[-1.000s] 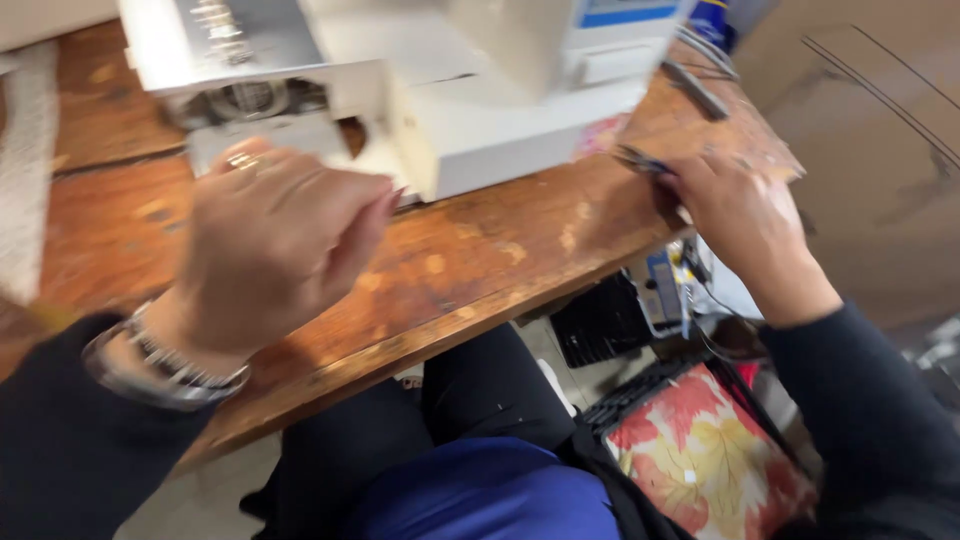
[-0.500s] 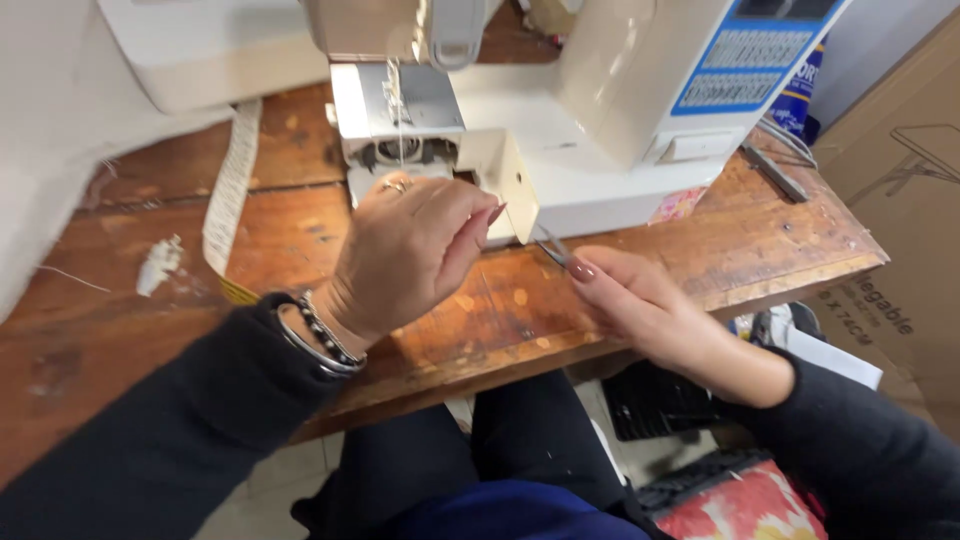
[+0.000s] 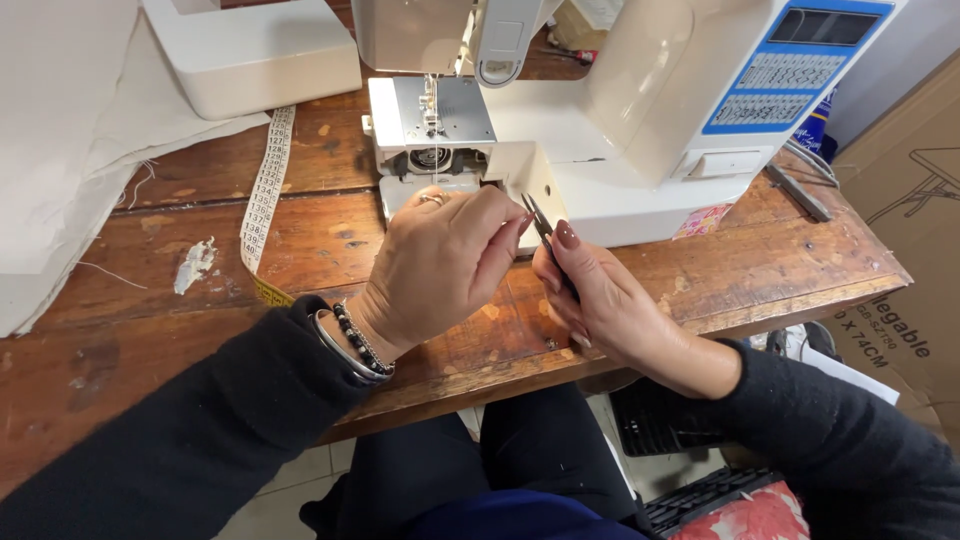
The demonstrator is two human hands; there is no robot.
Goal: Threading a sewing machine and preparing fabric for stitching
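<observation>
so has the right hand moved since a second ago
Yes. The right hand has come in from the table's right edge toward the sewing machine, and now holds small tweezers beside the left hand in front of the machine's base.

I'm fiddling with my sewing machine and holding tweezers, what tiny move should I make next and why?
Probably tilt the tweezers in your right hand up and left toward the open bobbin area. Their tips sit just off the machine's front corner, short of that opening, while your left hand is raised in front of the bed, partly blocking the way, so shift it aside a little.
</observation>
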